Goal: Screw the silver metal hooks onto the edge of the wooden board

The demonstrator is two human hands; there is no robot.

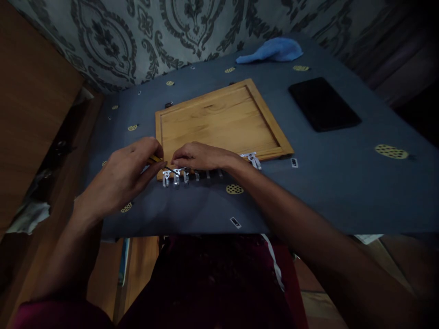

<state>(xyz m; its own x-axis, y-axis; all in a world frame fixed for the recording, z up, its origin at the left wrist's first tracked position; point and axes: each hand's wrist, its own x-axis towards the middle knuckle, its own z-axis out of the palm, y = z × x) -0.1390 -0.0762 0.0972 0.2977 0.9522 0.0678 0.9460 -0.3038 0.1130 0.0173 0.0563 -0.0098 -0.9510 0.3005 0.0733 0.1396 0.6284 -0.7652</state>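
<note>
A framed wooden board (212, 121) lies on the cloth-covered table. Along its near edge runs a row of silver metal clips (176, 177), partly hidden by my right forearm; another silver clip (254, 160) shows near the right corner. Pinched in the fingers of my left hand (128, 171) is a thin screwdriver (156, 159) with a yellow handle, its dark shaft pointing down at the clips on the left. My right hand (202, 156) is over the board's near edge, fingers bent down and pressed together just behind the clips. What its fingertips grip is hidden.
A blue cloth (274, 49) is crumpled at the table's back edge. Toward the right lies a flat black tablet-like object (324, 104). Wooden furniture (37, 91) borders the table on the left, and a patterned curtain or wall covering (151, 36) stands behind.
</note>
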